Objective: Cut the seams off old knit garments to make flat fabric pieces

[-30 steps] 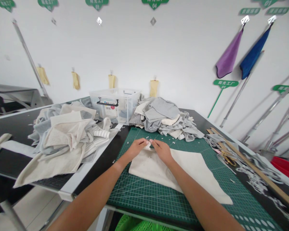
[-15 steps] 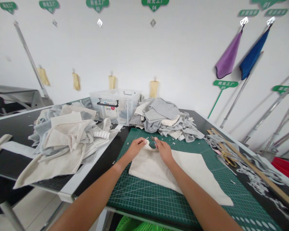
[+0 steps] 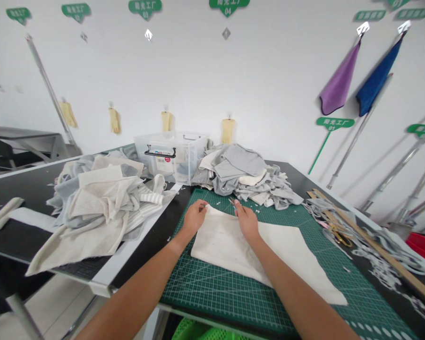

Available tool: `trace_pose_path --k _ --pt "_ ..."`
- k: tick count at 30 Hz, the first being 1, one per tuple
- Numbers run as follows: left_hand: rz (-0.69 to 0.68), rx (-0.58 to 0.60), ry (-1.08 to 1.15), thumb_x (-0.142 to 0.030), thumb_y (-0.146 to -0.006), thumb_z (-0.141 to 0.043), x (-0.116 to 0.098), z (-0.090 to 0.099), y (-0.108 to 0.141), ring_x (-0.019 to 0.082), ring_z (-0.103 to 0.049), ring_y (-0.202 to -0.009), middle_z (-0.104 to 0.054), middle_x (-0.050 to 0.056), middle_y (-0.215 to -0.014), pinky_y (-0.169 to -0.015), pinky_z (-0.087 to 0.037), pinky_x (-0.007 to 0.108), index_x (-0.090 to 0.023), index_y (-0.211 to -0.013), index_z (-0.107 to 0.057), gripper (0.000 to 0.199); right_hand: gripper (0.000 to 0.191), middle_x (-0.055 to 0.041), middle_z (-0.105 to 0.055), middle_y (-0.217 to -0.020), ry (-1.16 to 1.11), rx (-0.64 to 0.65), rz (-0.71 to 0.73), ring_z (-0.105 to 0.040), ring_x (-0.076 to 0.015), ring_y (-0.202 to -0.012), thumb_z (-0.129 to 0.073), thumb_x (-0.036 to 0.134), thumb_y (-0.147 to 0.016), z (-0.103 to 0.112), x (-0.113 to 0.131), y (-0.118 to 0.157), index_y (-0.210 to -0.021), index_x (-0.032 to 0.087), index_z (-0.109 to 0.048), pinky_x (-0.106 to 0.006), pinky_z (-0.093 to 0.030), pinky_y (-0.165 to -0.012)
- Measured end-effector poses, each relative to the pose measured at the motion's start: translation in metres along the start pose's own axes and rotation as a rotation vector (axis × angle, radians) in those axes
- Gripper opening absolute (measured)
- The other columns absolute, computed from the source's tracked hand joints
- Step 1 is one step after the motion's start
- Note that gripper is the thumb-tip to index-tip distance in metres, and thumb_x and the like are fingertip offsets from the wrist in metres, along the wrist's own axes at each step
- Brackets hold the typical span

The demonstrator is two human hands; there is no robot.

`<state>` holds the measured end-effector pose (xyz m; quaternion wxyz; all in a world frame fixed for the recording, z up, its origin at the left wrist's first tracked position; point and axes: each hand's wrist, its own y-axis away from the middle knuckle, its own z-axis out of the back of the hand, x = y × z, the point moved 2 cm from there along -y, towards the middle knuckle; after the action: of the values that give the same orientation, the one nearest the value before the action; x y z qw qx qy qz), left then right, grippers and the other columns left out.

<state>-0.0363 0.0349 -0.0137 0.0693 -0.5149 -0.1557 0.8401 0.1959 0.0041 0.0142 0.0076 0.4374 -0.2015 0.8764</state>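
A cream cloth (image 3: 230,241) lies over the green cutting mat (image 3: 212,293). My left hand (image 3: 196,216) pinches the cloth's far left corner. My right hand (image 3: 246,219) is closed round a small metal tool (image 3: 231,201), which looks like snips, at the cloth's far edge. Most of the tool is hidden in the fingers. Small white scraps lie on the mat beyond the hands.
A heap of cloths (image 3: 102,198) lies left, another grey heap (image 3: 241,165) behind the mat. Between them stands a clear plastic box (image 3: 166,156). At right are gold-handled scissors (image 3: 340,236), a wooden strip (image 3: 382,255) and grey cloth strips.
My left hand has moved slightly left and the cloth's far edge, bunched before, is now straighter. My right hand has shifted a little right with the tool.
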Motion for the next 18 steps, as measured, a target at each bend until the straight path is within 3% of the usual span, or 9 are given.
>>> trace_pose_path --k 18 --pt "0.040 -0.082 -0.168 -0.021 -0.092 -0.055 -0.0064 0.0093 0.0031 0.023 -0.066 -0.091 -0.072 0.008 -0.093 -0.083 -0.043 0.032 -0.021 -0.109 -0.063 0.019 0.066 -0.0048 -0.065 -0.064 0.028 0.002 -0.067 -0.058 -0.0216 -0.064 -0.031 0.072 -0.096 0.0009 -0.0024 -0.0012 -0.062 0.022 -0.059 -0.029 -0.032 -0.061"
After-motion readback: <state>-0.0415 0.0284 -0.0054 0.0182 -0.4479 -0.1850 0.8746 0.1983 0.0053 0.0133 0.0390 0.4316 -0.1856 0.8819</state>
